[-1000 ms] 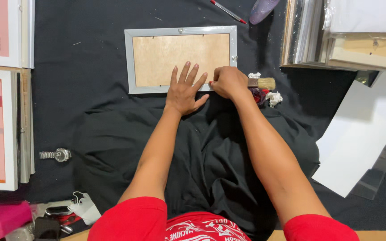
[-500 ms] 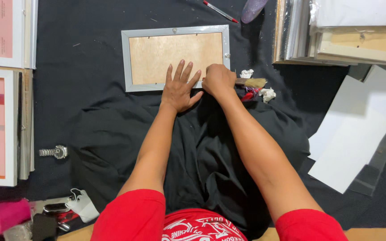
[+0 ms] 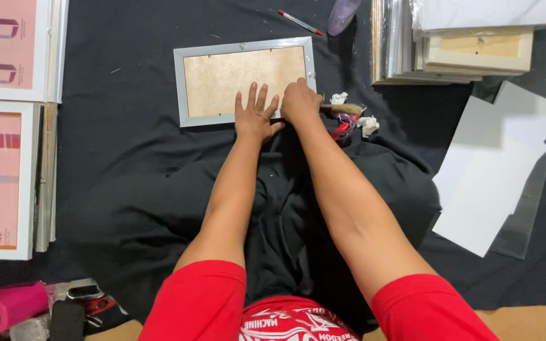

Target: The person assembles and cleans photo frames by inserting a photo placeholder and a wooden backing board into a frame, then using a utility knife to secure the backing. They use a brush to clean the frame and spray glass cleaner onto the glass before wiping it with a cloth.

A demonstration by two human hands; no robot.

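You've got the frame point(image 3: 246, 81) lying face down on the black cloth point(image 3: 127, 183), brown backing board up, right in front of you, and both hands are on its lower edge. Your left hand point(image 3: 256, 117) is spread flat with the fingers fanned, pressing on the backing near the bottom rail. Your right hand point(image 3: 299, 101) is curled shut around a wooden-handled tool point(image 3: 342, 109), which sticks out to the right; the working end is hidden under your fist, so I can't tell what it touches, but it sits at the lower right part of the frame. Going by that, I'd guess you're partway through fixing the backing in: the board already sits inside the frame and looks flush, and there's small hardware showing on the top rail and the right rail. Whether the bottom edge is fastened, I can't tell, your hands cover it. To your left there are pink prints in white frames point(image 3: 1, 183), which look finished, and up at the right there's a stack of frames point(image 3: 469, 50) plus loose white sheets point(image 3: 494, 177), so there's probably more in the queue. Just beside your right hand are some crumpled white scraps point(image 3: 369, 124) and a red bit I can't make out. A red pen point(image 3: 300, 22) lies above the frame, untouched, and a pink stapler-looking thing point(image 3: 7, 303) sits at the bottom left, well apart from the work.
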